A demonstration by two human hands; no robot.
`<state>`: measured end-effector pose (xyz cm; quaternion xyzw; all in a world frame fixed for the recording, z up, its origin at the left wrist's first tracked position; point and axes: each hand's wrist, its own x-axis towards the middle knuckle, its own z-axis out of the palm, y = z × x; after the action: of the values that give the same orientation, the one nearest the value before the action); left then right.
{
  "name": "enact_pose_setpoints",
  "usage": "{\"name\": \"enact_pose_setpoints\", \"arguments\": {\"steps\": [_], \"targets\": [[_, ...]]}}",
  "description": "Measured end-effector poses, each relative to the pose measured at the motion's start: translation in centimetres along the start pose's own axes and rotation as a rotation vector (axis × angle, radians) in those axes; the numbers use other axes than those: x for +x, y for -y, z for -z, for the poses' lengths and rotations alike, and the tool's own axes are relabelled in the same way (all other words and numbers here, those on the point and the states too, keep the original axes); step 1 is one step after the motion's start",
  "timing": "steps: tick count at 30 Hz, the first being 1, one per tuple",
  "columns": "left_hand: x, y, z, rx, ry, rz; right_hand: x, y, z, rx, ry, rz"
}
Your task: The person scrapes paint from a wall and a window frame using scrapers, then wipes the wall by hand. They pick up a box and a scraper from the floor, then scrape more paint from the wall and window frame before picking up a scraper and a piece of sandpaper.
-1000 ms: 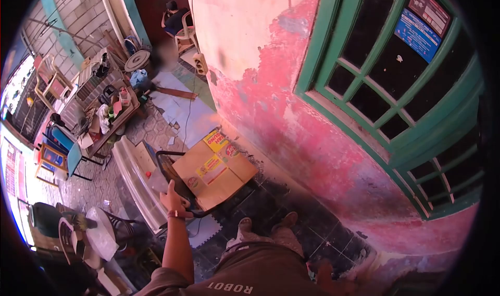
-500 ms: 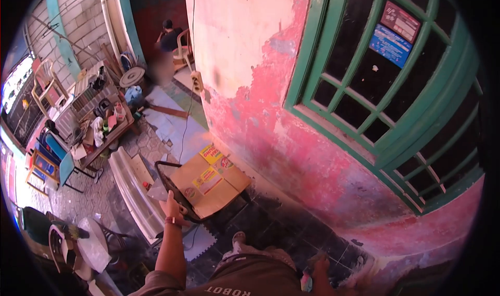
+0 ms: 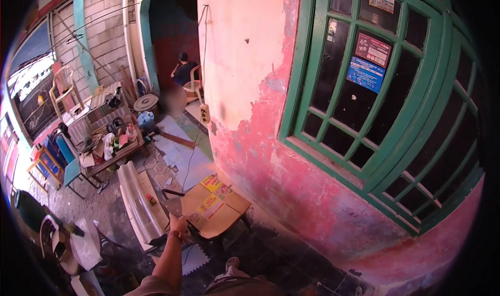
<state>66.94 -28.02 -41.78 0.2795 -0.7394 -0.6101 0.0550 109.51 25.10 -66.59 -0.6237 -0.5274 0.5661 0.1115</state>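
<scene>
My left hand (image 3: 178,224) reaches forward to the dark-framed chair (image 3: 219,244), its fingers closed at the backrest side. A flat greyish piece (image 3: 173,207) shows just beyond the fingers; whether it belongs to the chair or is held, I cannot make out. A brown cardboard sheet (image 3: 234,205) with yellow and red print lies over the seat. Beside the hand, on the left, lies a long clear corrugated sheet (image 3: 136,205), with a small red-topped item (image 3: 151,198) next to it. My right hand is out of view.
A peeling pink wall (image 3: 250,140) with a green-framed window (image 3: 297,87) rises on the right. A cluttered low table (image 3: 117,158), a teal chair (image 3: 73,172) and plastic chairs stand left. A person (image 3: 183,74) sits by the far doorway. A power strip (image 3: 204,114) hangs on the wall.
The view has tilted up, so the chair and the left hand sit lower in the picture. The right hand, earlier at the bottom right with a small colourful item, has left the view.
</scene>
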Motion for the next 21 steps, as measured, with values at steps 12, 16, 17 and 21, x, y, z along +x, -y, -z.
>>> {"name": "enact_pose_setpoints", "arguments": {"steps": [12,16,17,21], "targets": [[-7.4,-3.1,0.5,0.003,0.109,0.352,-9.5,12.7,-16.1,0.644,0.734,-0.379],[-7.0,-2.2,0.5,-0.085,0.148,0.252,-16.9,15.0,-24.8,0.615,0.86,-0.539],[-6.6,-1.6,0.8,-0.102,0.164,0.241,-18.4,14.9,-26.5,0.575,0.878,-0.549],[-5.1,0.5,2.5,-0.179,0.254,0.083,-24.2,15.8,-33.4,0.36,0.871,-0.624]]}}
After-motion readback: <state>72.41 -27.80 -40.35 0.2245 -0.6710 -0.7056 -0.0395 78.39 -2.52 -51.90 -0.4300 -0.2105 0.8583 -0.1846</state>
